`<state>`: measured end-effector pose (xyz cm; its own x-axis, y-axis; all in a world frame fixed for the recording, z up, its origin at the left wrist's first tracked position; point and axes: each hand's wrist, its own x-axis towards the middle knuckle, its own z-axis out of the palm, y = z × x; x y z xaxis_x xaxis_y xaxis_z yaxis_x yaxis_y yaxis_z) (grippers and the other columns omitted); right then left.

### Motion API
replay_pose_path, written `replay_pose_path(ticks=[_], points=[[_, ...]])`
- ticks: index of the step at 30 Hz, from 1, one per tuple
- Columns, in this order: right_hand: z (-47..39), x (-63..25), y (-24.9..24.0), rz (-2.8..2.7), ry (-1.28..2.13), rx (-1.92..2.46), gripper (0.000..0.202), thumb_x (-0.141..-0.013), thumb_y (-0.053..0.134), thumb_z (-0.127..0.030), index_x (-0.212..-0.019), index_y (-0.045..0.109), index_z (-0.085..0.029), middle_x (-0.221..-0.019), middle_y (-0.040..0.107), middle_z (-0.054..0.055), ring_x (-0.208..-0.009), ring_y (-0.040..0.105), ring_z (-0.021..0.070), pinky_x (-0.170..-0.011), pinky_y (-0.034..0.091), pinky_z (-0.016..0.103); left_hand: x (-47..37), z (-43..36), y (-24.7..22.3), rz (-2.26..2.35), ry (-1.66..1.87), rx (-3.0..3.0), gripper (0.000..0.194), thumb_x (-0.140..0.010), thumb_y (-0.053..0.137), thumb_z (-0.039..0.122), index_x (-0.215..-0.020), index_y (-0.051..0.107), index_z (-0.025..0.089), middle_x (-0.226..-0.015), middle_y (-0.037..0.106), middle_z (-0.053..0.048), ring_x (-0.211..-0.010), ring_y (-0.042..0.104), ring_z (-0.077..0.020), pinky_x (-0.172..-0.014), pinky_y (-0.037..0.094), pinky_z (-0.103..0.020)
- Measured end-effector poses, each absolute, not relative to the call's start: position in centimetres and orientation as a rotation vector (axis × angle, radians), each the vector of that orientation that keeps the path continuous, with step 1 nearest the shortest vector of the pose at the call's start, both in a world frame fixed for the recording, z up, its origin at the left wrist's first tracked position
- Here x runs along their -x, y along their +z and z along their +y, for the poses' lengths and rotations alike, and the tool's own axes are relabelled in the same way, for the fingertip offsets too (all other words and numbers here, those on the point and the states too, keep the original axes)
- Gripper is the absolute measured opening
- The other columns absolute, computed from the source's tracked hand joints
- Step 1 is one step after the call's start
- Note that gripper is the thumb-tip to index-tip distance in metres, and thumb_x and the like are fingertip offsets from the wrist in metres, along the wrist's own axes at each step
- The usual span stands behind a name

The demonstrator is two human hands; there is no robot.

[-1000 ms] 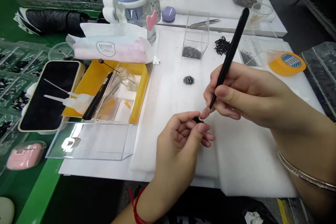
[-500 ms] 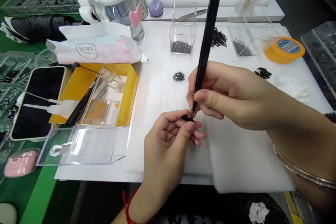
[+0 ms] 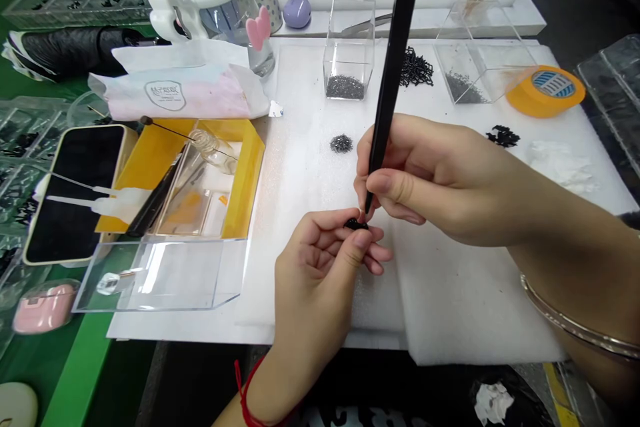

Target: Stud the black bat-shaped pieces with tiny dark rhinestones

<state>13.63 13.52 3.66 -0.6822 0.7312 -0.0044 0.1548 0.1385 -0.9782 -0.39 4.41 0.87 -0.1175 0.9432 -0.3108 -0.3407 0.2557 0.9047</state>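
Observation:
Between the thumb and forefinger of my left hand (image 3: pixel 325 267) is a small black piece (image 3: pixel 354 223), mostly covered by the fingertips, so its exact kind does not show. My right hand (image 3: pixel 430 180) grips a pair of black tweezers (image 3: pixel 393 67) like a pen, nearly upright. The tweezers' tip points down at the black piece, touching it or very close. Just beyond my hands lies a little heap of tiny dark shiny grains (image 3: pixel 341 143) on the white foam sheet (image 3: pixel 300 173).
Behind the heap stands a clear box (image 3: pixel 349 53) of similar grains, beside black links (image 3: pixel 416 68). To the right are orange tape (image 3: pixel 546 91) and black pieces (image 3: pixel 503 136). On the left are a yellow-edged tray (image 3: pixel 243 180), a clear lid (image 3: pixel 165 277), a phone (image 3: pixel 75 193) and a jug (image 3: pixel 220 13).
The view has shifted very slightly. My right hand and the tweezers have moved a touch to the left; my left hand keeps the black piece in nearly the same place.

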Motion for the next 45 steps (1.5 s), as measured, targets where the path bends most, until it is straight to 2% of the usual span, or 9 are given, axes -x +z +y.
replay_pose_path(ticks=[7,15,22,29,40,45], points=[[13.51,-13.41,3.88,-1.906,1.595,0.846,0.006,-0.090,0.046,-0.015,-0.096,0.049,-0.015,-0.078,0.059,-0.001,-0.052,0.046,0.0001,-0.045,0.042,0.011,0.40,4.41,0.77,1.201,1.244,-0.681,0.008,-0.087,0.065,0.013,-0.092,0.061,0.016,-0.077,0.073,0.001,-0.064,0.070,-0.0069,-0.059,0.057,-0.011],[13.40,-13.33,4.41,-1.798,1.638,0.935,0.004,-0.088,0.050,-0.017,-0.090,0.052,-0.015,-0.077,0.057,-0.004,-0.052,0.048,0.0001,-0.045,0.042,0.010,0.43,4.34,0.92,1.191,1.245,-0.708,0.007,-0.087,0.064,0.013,-0.093,0.060,0.016,-0.078,0.073,0.001,-0.064,0.069,-0.0074,-0.060,0.057,-0.013],[13.57,-13.36,4.13,-1.823,1.660,0.912,0.003,-0.090,0.050,-0.019,-0.088,0.050,-0.016,-0.077,0.058,-0.001,-0.051,0.046,0.0014,-0.043,0.040,0.014,0.45,4.36,1.01,1.188,1.249,-0.734,0.006,-0.088,0.063,0.013,-0.092,0.061,0.017,-0.077,0.073,0.001,-0.064,0.069,-0.0067,-0.061,0.057,-0.012],[13.50,-13.59,3.86,-1.839,1.695,0.874,0.006,-0.093,0.049,-0.023,-0.094,0.050,-0.018,-0.080,0.059,-0.001,-0.055,0.049,0.0035,-0.046,0.040,0.017,0.53,4.26,1.00,1.208,1.246,-0.762,0.006,-0.089,0.062,0.013,-0.092,0.061,0.018,-0.077,0.073,0.002,-0.064,0.069,-0.0060,-0.062,0.057,-0.011],[13.49,-13.30,4.08,-1.763,1.751,0.868,0.003,-0.090,0.052,-0.018,-0.093,0.052,-0.017,-0.075,0.059,0.001,-0.061,0.055,0.0062,-0.041,0.034,0.015,0.55,4.03,0.83,1.174,1.264,-0.763,0.008,-0.089,0.062,0.011,-0.092,0.061,0.018,-0.079,0.073,0.001,-0.064,0.069,-0.0075,-0.062,0.057,-0.014],[13.43,-13.29,4.08,-1.785,1.716,0.879,0.007,-0.088,0.057,-0.021,-0.089,0.051,-0.017,-0.069,0.058,-0.001,-0.048,0.046,0.0029,-0.038,0.031,0.015,0.55,4.13,0.93,1.158,1.272,-0.736,0.008,-0.088,0.062,0.010,-0.090,0.061,0.017,-0.077,0.074,0.000,-0.062,0.069,-0.0075,-0.061,0.056,-0.013]])
